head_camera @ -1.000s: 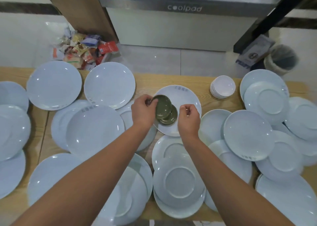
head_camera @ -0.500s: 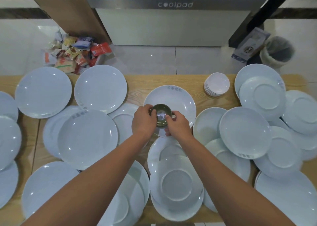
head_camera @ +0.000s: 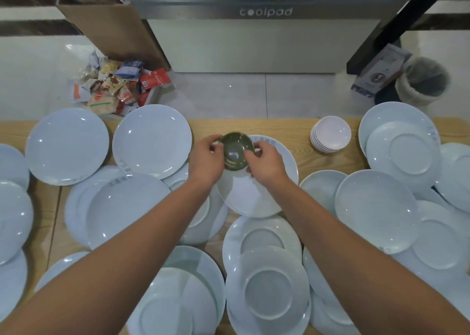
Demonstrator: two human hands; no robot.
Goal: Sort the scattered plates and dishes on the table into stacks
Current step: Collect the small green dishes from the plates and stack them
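1. Left hand (head_camera: 204,160) and right hand (head_camera: 264,163) both grip the green dishes (head_camera: 236,151) at frame centre, over a white plate (head_camera: 256,197).
2. Small white bowl stack (head_camera: 330,134) sits upper right on the bench (head_camera: 287,128).

Leftmost plates (head_camera: 10,207) partly beyond the frame's edge.

Wooden table (head_camera: 292,128) — scattered pale-blue plates (head_camera: 152,141), overlapping; stack of small white dishes (head_camera: 330,134) near far edge.
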